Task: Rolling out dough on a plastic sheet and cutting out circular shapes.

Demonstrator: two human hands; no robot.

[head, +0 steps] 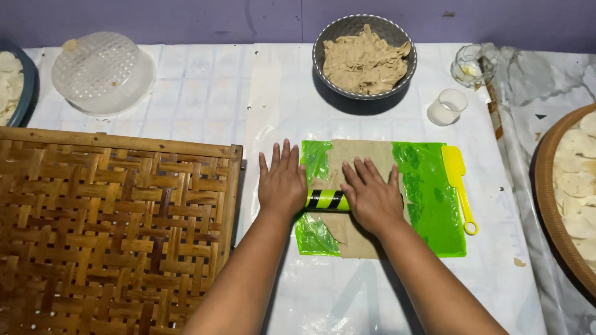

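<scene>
At frame centre, the left hand [282, 183] and right hand [371, 197] lie flat, fingers spread, pressing a yellow-and-black striped roller [326, 200] onto tan dough [359, 162] under a green plastic sheet [434, 205]. The dough looks soft and tearable; the stiff roller is best pushed from both ends.

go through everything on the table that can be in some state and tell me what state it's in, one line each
Left hand: flat, palm on roller.
Right hand: flat, palm on roller.
Striped roller: lying across the dough.
Dough sheet: flattened under green plastic.
Grey bowl: full of dough scraps.
Yellow scraper: lying unused.
Woven tray: bare.
</scene>
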